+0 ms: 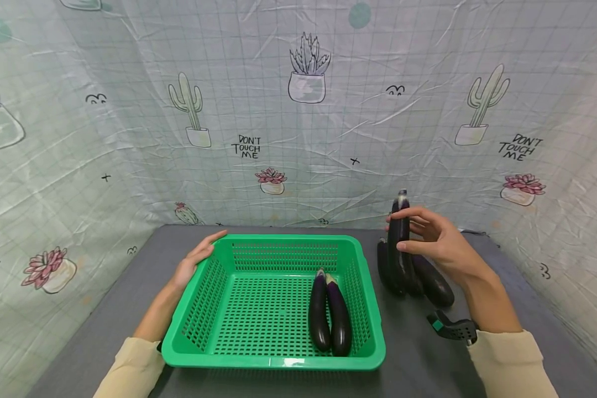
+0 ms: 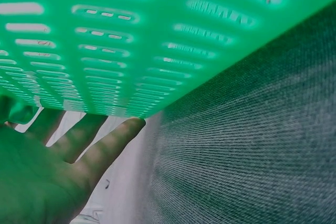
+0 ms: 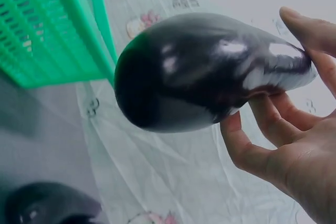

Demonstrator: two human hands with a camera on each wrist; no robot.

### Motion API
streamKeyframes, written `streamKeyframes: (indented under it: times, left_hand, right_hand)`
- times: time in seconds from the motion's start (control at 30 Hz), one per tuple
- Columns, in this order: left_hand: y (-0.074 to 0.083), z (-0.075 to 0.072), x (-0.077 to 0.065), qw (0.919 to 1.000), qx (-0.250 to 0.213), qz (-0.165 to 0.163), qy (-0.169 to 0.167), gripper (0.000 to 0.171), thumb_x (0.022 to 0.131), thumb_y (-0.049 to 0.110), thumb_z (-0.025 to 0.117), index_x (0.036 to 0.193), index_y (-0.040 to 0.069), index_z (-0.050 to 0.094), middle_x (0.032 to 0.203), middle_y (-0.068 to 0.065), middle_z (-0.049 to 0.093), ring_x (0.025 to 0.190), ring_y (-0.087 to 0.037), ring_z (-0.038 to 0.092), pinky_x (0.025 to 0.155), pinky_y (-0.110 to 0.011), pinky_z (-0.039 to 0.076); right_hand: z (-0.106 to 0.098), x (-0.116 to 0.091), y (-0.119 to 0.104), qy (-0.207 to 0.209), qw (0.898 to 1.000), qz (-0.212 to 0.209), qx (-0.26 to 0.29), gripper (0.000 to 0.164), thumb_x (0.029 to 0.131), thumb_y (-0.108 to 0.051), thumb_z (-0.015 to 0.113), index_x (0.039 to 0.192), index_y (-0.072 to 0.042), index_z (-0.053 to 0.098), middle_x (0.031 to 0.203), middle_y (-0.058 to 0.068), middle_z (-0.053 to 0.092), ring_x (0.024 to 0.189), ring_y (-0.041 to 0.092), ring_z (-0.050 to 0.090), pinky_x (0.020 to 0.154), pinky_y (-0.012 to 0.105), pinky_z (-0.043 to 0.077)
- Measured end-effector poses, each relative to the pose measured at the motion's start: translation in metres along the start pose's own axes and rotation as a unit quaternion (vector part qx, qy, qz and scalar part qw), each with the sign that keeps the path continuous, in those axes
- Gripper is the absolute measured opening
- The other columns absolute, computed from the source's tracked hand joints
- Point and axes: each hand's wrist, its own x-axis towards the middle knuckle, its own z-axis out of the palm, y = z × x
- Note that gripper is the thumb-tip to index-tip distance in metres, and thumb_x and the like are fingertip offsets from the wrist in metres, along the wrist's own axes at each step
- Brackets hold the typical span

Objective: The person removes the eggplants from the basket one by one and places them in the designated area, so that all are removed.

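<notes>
In the head view, my right hand [image 1: 435,237] pinches the upper part of an upright eggplant [image 1: 399,251] between thumb and fingers. Its rounded lower end fills the middle of the right wrist view [image 3: 178,72]. Partly hidden behind it are more eggplants [image 1: 434,283] on the table. My left hand [image 1: 191,265] lies along the left rim of a green plastic basket [image 1: 273,361]. Seen from the left wrist, its straight fingers [image 2: 107,142] touch the slotted outer wall. Inside the basket, two eggplants [image 1: 319,315] lie side by side toward the right.
The dark grey table [image 1: 124,282] carries everything. A printed sheet [image 1: 239,99] with cactus drawings hangs as a wall behind and at both sides. Near my right sleeve is a black wrist strap [image 1: 453,327] with a green piece.
</notes>
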Motion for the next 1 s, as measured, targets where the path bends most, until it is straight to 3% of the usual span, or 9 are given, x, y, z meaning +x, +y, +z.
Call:
streamKeyframes:
  times: [0.13, 0.2, 0.37, 0.47, 0.6, 0.73, 0.87, 1.0]
  left_hand:
    - [0.000, 0.000, -0.001, 0.9991, -0.038, 0.008, -0.014, 0.054, 0.115, 0.019, 0.022, 0.164, -0.001, 0.016, 0.161, -0.009, 0.029, 0.127, -0.008, 0.060, 0.100, -0.022, 0.053]
    - [0.000, 0.001, 0.000, 0.9995, -0.030, 0.009, -0.010, 0.053, 0.115, 0.020, 0.022, 0.165, 0.001, 0.018, 0.161, -0.006, 0.030, 0.130, -0.004, 0.055, 0.103, -0.020, 0.049]
    - [0.000, 0.001, 0.001, 0.9996, 0.024, 0.010, 0.008, 0.053, 0.115, 0.020, 0.022, 0.163, -0.001, 0.021, 0.169, -0.024, 0.012, 0.135, 0.007, 0.040, 0.106, -0.014, 0.037]
    - [0.000, 0.000, 0.001, 0.9999, 0.013, 0.010, 0.003, 0.053, 0.115, 0.019, 0.022, 0.163, -0.004, 0.019, 0.168, -0.029, 0.008, 0.132, 0.003, 0.048, 0.104, -0.015, 0.042]
    - [-0.001, -0.001, 0.001, 0.9998, -0.004, 0.017, -0.006, 0.053, 0.115, 0.018, 0.022, 0.163, -0.004, 0.018, 0.165, -0.009, 0.023, 0.129, -0.001, 0.055, 0.101, -0.016, 0.048]
    - [-0.002, -0.001, 0.001, 0.9991, -0.032, 0.021, -0.016, 0.053, 0.115, 0.018, 0.021, 0.164, -0.002, 0.017, 0.156, 0.007, 0.033, 0.126, -0.006, 0.059, 0.100, -0.020, 0.052]
    - [-0.001, -0.001, 0.000, 0.9993, -0.029, 0.018, -0.012, 0.053, 0.115, 0.019, 0.022, 0.164, -0.001, 0.019, 0.161, -0.006, 0.029, 0.129, -0.002, 0.055, 0.102, -0.018, 0.049]
    - [0.000, 0.000, 0.001, 0.9999, 0.000, 0.016, -0.002, 0.053, 0.115, 0.020, 0.022, 0.163, -0.002, 0.020, 0.167, -0.025, 0.012, 0.131, 0.003, 0.050, 0.103, -0.014, 0.044]
  right_hand:
    - [-0.009, -0.007, 0.004, 0.023, 1.000, 0.017, 0.003, 0.046, 0.098, 0.001, 0.068, 0.142, -0.002, 0.055, 0.139, 0.001, 0.063, 0.129, 0.005, 0.057, 0.096, 0.020, 0.053]
    - [-0.013, -0.010, 0.007, 0.031, 0.999, 0.023, 0.007, 0.045, 0.098, 0.001, 0.068, 0.141, -0.003, 0.056, 0.135, -0.003, 0.065, 0.128, 0.004, 0.058, 0.095, 0.020, 0.053]
    - [-0.022, -0.016, 0.015, 0.032, 0.999, 0.022, 0.011, 0.044, 0.098, 0.003, 0.066, 0.140, -0.002, 0.055, 0.130, -0.007, 0.066, 0.126, 0.005, 0.058, 0.094, 0.019, 0.052]
    - [-0.027, -0.019, 0.020, 0.033, 0.999, 0.026, 0.008, 0.043, 0.098, 0.003, 0.066, 0.140, -0.002, 0.056, 0.131, -0.008, 0.066, 0.126, 0.004, 0.058, 0.094, 0.018, 0.052]
    - [-0.035, -0.023, 0.027, 0.039, 0.999, 0.025, 0.020, 0.042, 0.098, 0.005, 0.065, 0.138, -0.003, 0.056, 0.130, -0.008, 0.066, 0.124, 0.004, 0.060, 0.092, 0.019, 0.053]
    - [-0.043, -0.025, 0.035, 0.029, 0.997, 0.001, 0.070, 0.045, 0.097, 0.014, 0.060, 0.139, 0.000, 0.054, 0.132, -0.004, 0.068, 0.121, 0.012, 0.065, 0.090, 0.024, 0.057]
    - [-0.050, -0.028, 0.042, 0.009, 0.994, -0.021, 0.106, 0.047, 0.097, 0.019, 0.054, 0.141, 0.001, 0.052, 0.137, 0.001, 0.066, 0.123, 0.016, 0.066, 0.090, 0.026, 0.058]
    - [-0.058, -0.031, 0.046, 0.010, 0.994, -0.021, 0.111, 0.048, 0.097, 0.020, 0.053, 0.142, 0.003, 0.051, 0.138, 0.002, 0.064, 0.123, 0.014, 0.065, 0.091, 0.025, 0.058]
